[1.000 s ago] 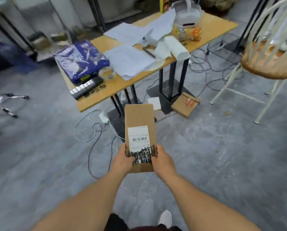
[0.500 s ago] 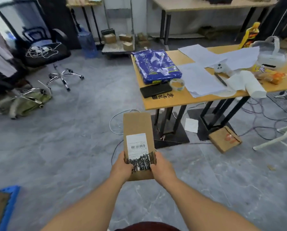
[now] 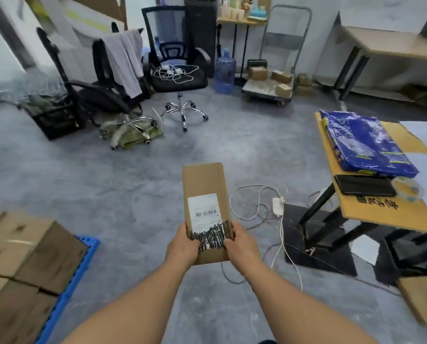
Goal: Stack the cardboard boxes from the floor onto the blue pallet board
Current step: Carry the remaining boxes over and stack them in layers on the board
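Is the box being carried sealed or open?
Shut, as far as visible: the box shows an unbroken top face, label intact, held between left hand and right hand. Underside hidden.

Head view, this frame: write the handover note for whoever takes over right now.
Left hand and right hand: both grip the near end of one narrow cardboard box, label up, held above the grey floor.
Blue pallet board: at lower left, already carrying stacked cardboard boxes.
Done: the narrow box is off the floor and some boxes are stacked.
Left: carry this box left onto the stack; another cardboard box lies on the floor at lower right. Small boxes on the platform trolley may not be part of the job.
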`<state>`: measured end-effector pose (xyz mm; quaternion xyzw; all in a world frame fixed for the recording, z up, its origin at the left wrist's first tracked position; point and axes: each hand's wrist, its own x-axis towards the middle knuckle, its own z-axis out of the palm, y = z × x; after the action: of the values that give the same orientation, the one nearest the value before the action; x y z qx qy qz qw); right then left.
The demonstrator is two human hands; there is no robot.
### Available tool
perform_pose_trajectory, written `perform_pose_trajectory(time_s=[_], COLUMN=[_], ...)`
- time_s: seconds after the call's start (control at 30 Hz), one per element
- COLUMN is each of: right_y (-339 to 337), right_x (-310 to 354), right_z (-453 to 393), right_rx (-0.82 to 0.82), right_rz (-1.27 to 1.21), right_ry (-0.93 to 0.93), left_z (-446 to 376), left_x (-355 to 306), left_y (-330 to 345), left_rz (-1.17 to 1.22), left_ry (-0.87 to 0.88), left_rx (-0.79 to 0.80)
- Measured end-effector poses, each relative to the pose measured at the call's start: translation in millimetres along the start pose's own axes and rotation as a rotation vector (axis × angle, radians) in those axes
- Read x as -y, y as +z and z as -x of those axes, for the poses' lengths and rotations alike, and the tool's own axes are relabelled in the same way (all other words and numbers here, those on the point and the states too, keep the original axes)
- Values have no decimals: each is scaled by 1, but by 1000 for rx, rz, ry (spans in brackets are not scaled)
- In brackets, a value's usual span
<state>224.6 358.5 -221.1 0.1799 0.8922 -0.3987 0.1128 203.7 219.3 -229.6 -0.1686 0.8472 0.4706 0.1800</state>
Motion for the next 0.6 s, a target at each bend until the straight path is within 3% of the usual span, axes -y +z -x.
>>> perform_pose_trajectory(time_s=[0.37, 0.6], right_y=[83, 118], right_x=[126, 210], right_z=[-118, -240], right_rx=[159, 270], right_rz=[82, 100], right_ry=[-146, -225], left_z=[-124, -242], left_x=[13, -18], left_y=[-97, -155], left_rz=[111, 148], left_ry=[-138, -222], left_rx=[-218, -329])
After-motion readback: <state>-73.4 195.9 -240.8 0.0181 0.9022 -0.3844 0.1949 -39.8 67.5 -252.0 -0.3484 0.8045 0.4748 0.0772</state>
